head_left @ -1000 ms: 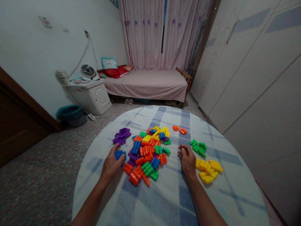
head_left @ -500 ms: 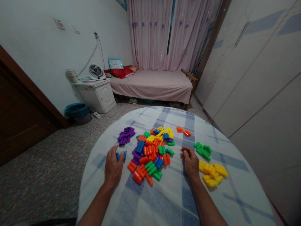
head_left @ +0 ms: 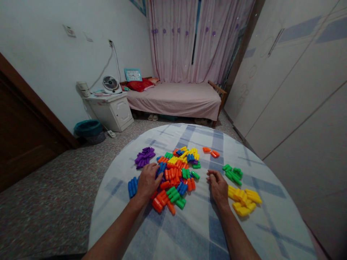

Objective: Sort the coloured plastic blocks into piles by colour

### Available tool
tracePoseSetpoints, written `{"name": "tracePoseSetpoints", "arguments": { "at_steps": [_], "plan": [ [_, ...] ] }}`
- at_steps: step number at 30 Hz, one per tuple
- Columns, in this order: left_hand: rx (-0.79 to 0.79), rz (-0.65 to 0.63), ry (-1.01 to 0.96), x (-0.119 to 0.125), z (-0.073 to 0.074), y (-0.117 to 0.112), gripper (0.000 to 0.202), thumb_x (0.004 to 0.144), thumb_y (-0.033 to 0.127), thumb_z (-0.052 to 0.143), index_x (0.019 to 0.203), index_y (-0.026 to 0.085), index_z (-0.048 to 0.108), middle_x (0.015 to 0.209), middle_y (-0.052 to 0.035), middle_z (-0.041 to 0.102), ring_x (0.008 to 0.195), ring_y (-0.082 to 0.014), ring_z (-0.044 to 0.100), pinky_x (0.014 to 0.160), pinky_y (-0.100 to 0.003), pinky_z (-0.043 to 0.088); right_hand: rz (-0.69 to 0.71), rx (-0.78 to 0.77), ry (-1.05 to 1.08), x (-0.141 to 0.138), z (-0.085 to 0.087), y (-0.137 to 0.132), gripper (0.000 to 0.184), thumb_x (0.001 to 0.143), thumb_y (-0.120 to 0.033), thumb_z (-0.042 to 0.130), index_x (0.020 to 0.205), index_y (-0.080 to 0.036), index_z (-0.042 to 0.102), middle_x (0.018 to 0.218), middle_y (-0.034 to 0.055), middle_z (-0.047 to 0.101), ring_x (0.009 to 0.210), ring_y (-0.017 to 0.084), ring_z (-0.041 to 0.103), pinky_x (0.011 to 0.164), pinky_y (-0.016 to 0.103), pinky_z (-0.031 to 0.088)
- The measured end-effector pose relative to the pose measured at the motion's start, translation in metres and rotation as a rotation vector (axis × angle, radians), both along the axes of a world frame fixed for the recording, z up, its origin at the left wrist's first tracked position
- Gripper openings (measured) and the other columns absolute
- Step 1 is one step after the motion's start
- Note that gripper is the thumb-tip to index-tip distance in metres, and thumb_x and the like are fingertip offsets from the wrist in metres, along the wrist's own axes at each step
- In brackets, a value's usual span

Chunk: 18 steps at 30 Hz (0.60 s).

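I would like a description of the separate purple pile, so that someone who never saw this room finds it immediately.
Start at the round, cloth-covered table and find the big mixed-colour heap on it. The purple pile lies left of this heap, just beyond the left hand. Only this separate pile is all purple.

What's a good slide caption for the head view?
Left hand at a mixed-colour pile of small pieces; right hand near a green group and a yellow group.
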State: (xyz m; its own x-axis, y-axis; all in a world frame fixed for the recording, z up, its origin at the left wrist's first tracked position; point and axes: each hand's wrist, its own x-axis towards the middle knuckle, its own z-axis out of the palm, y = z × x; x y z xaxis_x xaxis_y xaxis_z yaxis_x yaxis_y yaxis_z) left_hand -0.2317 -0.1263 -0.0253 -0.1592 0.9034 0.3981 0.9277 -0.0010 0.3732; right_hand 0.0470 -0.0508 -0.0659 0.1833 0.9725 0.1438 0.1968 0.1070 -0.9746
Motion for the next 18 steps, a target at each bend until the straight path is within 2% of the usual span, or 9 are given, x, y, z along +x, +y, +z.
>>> {"name": "tracePoseSetpoints", "arguments": {
  "at_steps": [6, 10, 15, 18],
  "plan": [
    [-0.179, 0.095, 0.077, 0.008, -0.001, 0.013, 0.038, 0.085, 0.033, 0.052, 0.119, 0.017, 0.057, 0.11, -0.0103, 0.065, 0.107, -0.0259, 0.056, 0.094, -0.038, 0.042, 0.006, -0.011, -0.012, 0.001, -0.002, 0.001, 0.032, 0.078, -0.042, 0.051, 0.093, -0.017, 0.065, 0.09, 0.0073, 0.068, 0.071, 0.018, 0.063, 0.065, 0.031, 0.051],
    [-0.238, 0.147, 0.009, 0.007, 0.001, 0.015, 0.043, 0.085, 0.035, 0.051, 0.124, 0.015, 0.056, 0.108, -0.0119, 0.065, 0.103, -0.0256, 0.058, 0.091, -0.037, 0.044, 0.009, -0.015, -0.036, 0.0, 0.001, -0.001, 0.032, 0.079, -0.041, 0.049, 0.094, -0.017, 0.065, 0.091, 0.0073, 0.068, 0.072, 0.018, 0.064, 0.065, 0.031, 0.05],
    [-0.209, 0.143, -0.192, 0.003, 0.001, 0.02, 0.045, 0.078, 0.025, 0.056, 0.123, 0.017, 0.056, 0.105, -0.0089, 0.064, 0.096, -0.0201, 0.06, 0.088, -0.032, 0.046, 0.007, 0.004, -0.04, -0.001, 0.004, -0.002, 0.033, 0.078, -0.042, 0.051, 0.093, -0.017, 0.066, 0.089, 0.008, 0.069, 0.07, 0.019, 0.063, 0.064, 0.032, 0.05],
    [-0.112, 0.17, -0.285, -0.005, 0.01, 0.015, 0.045, 0.076, 0.025, 0.056, 0.12, 0.017, 0.058, 0.104, -0.0078, 0.063, 0.092, -0.0185, 0.061, 0.087, -0.031, 0.048, 0.008, 0.0, -0.041, 0.0, 0.004, -0.002, 0.032, 0.078, -0.041, 0.051, 0.093, -0.017, 0.066, 0.088, 0.0077, 0.069, 0.069, 0.018, 0.063, 0.064, 0.031, 0.05]
  ]
}}
